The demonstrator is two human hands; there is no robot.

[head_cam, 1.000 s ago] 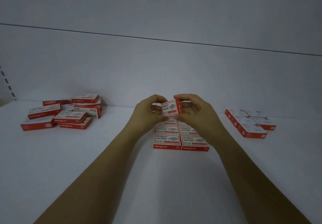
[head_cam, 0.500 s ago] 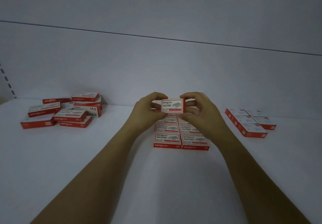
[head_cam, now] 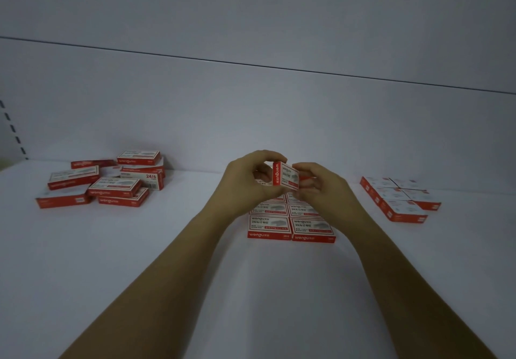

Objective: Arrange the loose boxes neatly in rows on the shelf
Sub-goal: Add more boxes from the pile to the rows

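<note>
Pinched between left grip (head_cam: pixel 248 182) and right grip (head_cam: pixel 321 188), fingers curled on opposite sides: one small box (head_cam: pixel 286 176), tilted, in the air just above the back of the centre rows (head_cam: pixel 290 224). Likely light, stiff card with smooth faces; best taken by the ends, not squeezed on the flat. Reads "wengu" on the red edge; "24/6" on the rows and on the loose pile (head_cam: pixel 111 180) at left. Second tidy block (head_cam: pixel 399 196) at right, all on the white shelf (head_cam: pixel 167 261).

Dim light falls on a pale back panel (head_cam: pixel 251 118) crossed by a dark seam (head_cam: pixel 251 64), slotted upright (head_cam: pixel 12 130) at left.
</note>
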